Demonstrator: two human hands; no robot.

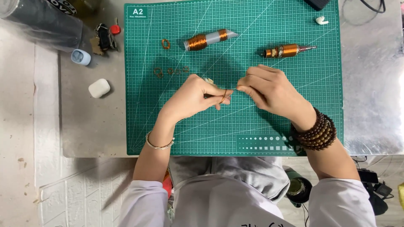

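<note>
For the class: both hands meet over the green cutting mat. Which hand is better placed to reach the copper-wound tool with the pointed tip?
Probably the right hand. The pointed tool lies just beyond it on the cutting mat, while the left hand pinches the small wire loop farther away.

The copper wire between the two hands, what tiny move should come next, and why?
Probably wind the copper wire one more turn: the left hand pinches a small loop of it, while the right hand holds the loose end taut, close beside it.
</note>
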